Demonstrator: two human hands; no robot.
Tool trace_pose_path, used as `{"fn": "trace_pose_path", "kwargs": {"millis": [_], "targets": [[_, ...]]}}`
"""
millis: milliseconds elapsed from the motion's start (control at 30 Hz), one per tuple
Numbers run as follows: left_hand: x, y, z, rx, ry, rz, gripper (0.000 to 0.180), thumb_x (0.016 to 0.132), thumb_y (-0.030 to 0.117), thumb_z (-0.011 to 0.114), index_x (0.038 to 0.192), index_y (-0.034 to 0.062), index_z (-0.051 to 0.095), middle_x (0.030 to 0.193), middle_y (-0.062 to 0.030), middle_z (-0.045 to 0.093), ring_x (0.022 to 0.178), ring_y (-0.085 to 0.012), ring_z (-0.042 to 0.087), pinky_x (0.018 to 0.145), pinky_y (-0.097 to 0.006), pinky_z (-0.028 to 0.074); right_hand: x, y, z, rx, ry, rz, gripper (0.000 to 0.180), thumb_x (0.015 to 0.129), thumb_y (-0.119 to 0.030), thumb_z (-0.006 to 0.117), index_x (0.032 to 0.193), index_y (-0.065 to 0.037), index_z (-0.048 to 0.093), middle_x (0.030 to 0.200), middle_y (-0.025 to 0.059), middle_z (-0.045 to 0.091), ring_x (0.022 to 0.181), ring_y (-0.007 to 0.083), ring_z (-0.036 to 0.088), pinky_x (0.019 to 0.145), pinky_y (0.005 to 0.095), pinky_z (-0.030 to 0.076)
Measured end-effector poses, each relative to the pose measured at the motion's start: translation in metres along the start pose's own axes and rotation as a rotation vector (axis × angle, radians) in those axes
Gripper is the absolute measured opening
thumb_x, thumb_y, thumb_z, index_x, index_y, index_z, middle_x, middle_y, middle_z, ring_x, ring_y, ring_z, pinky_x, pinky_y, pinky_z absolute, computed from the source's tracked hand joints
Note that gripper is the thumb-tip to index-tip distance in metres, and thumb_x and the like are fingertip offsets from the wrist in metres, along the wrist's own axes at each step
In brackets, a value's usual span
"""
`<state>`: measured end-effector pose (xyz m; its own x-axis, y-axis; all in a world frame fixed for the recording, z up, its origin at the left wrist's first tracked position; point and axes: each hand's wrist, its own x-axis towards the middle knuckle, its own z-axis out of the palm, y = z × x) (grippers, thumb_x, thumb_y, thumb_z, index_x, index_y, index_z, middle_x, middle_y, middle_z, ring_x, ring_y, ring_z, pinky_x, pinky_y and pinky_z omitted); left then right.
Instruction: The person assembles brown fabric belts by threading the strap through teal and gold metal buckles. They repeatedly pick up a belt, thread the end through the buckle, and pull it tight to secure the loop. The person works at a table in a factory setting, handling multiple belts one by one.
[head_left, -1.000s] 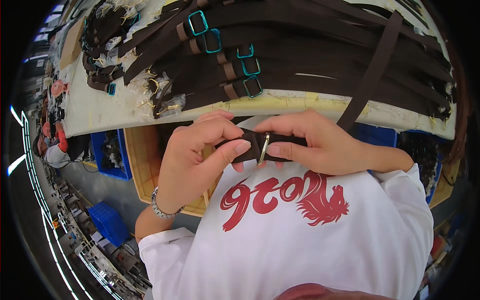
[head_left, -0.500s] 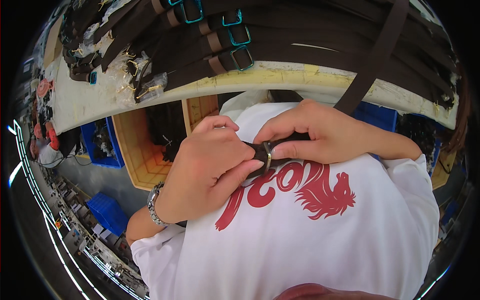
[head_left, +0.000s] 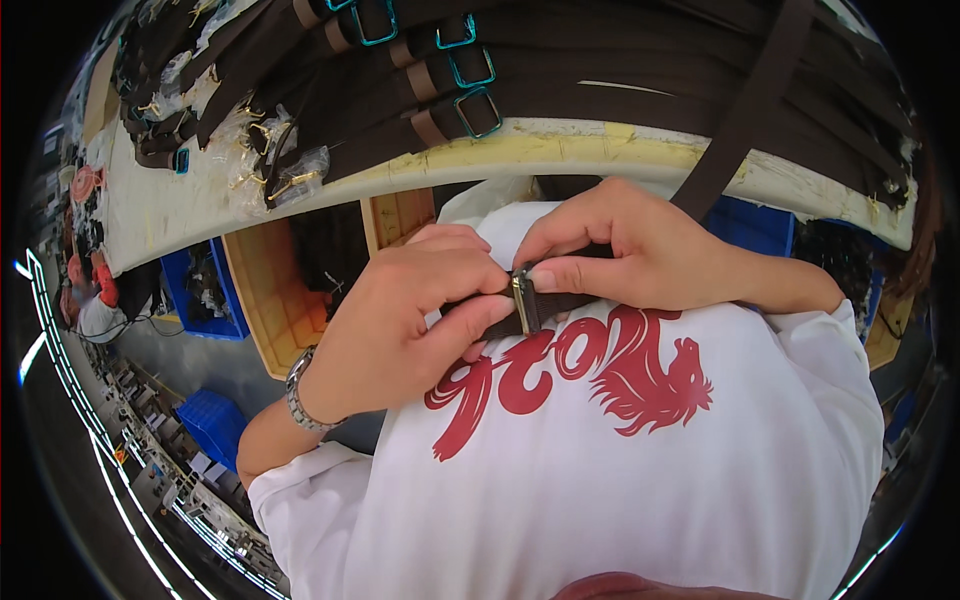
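Against my chest I hold a dark brown webbing strap [head_left: 558, 304] between both hands. A flat, rectangular metal buckle [head_left: 524, 302] sits on the strap where the hands meet. My left hand [head_left: 425, 310] is closed on the strap just left of the buckle, its thumb along the near side; a metal watch [head_left: 298, 392] is on that wrist. On the other side, my right hand [head_left: 640, 255] pinches the strap, with the thumb tip at the buckle's upper end. Part of the strap is hidden under the fingers.
Ahead is a table with a worn pale edge [head_left: 580, 145], covered with dark straps [head_left: 640, 60], several with blue-green buckles [head_left: 478, 112]. Clear plastic bags with gold-coloured hooks [head_left: 295, 180] lie at its left. Below stand a wooden box [head_left: 255, 300] and blue crates [head_left: 212, 425].
The buckle has shifted slightly left and now faces me more broadly. My right hand has moved a little up and left; the left hand's fingers have shifted their hold on the strap.
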<state>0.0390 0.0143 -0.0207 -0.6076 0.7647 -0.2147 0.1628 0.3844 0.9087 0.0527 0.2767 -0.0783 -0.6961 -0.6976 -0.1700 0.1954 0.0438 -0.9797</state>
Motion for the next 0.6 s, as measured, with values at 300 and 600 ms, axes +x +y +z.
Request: {"fn": "trace_pose_path", "kwargs": {"millis": [300, 600], "targets": [[-0.009, -0.013, 0.013, -0.811, 0.252, -0.411, 0.013, 0.104, 0.005, 0.069, 0.107, -0.0054, 0.076, 0.092, -0.0060, 0.077, 0.081, -0.0114, 0.068, 0.088, -0.028, 0.054, 0.004, -0.009, 0.006, 0.014, 0.126, -0.072, 0.041, 0.089, -0.019, 0.088, 0.121, -0.004, 0.065, 0.083, 0.0057, 0.071, 0.077, 0.0160, 0.068, 0.072, 0.0316, 0.051], [-0.011, -0.021, 0.013, -0.085, 0.148, -0.060, 0.010, 0.100, 0.003, 0.070, 0.092, -0.0037, 0.072, 0.090, -0.0066, 0.076, 0.090, -0.0178, 0.068, 0.099, -0.035, 0.053, 0.005, 0.010, 0.009, -0.211, 0.158, -0.325, 0.044, 0.085, -0.017, 0.091, 0.122, -0.003, 0.072, 0.109, 0.0130, 0.078, 0.095, 0.0316, 0.075, 0.084, 0.0382, 0.058]]}}
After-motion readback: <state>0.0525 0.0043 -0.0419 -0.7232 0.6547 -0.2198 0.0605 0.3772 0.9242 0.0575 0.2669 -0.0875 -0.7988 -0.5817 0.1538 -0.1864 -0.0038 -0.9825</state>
